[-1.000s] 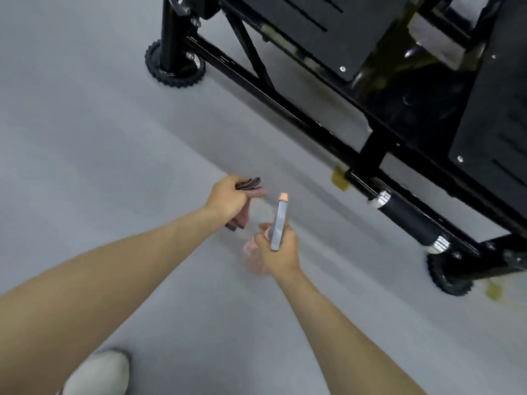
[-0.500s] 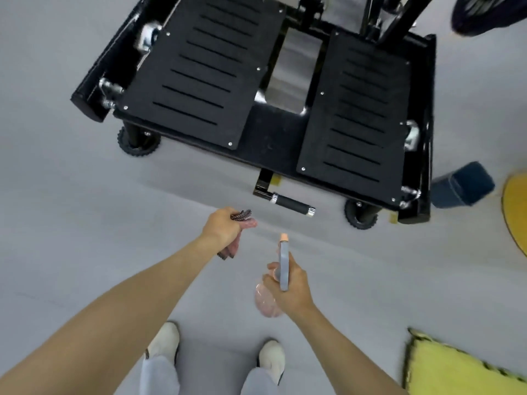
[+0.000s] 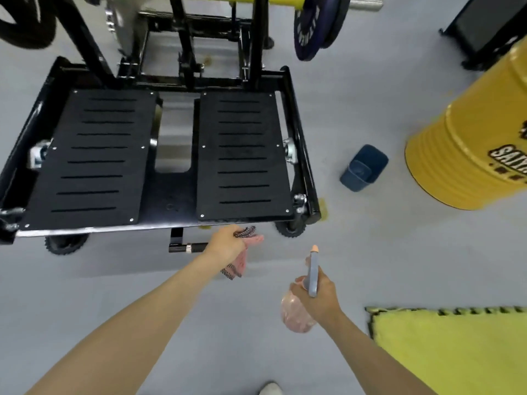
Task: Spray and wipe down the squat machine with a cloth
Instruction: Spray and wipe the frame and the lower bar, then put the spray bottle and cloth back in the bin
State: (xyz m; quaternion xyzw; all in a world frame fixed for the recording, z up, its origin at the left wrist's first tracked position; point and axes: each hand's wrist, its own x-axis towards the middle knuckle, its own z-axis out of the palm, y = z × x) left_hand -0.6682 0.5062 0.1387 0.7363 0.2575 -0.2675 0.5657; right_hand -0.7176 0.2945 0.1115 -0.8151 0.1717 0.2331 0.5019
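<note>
The black squat machine (image 3: 168, 206) stands ahead on the grey floor, with two slotted foot plates and a black handle at its front edge. My left hand (image 3: 226, 245) grips a pink and black patterned cloth (image 3: 238, 265) just in front of the machine's front rail, beside the handle. My right hand (image 3: 319, 295) holds a spray bottle (image 3: 296, 315) with a clear pinkish body and a grey-blue head, nozzle pointing toward the machine, lower and to the right of the left hand.
A small dark blue bin (image 3: 363, 172) sits on the floor right of the machine. A yellow drum (image 3: 479, 149) stands at the right edge. A yellow foam mat (image 3: 453, 354) lies at the lower right. A weight plate (image 3: 312, 27) hangs at the top.
The view has tilted up and squared onto the machine, showing both foot plates, the drum and the mat. Both hands keep their hold on cloth and bottle and stay in front of the machine.
</note>
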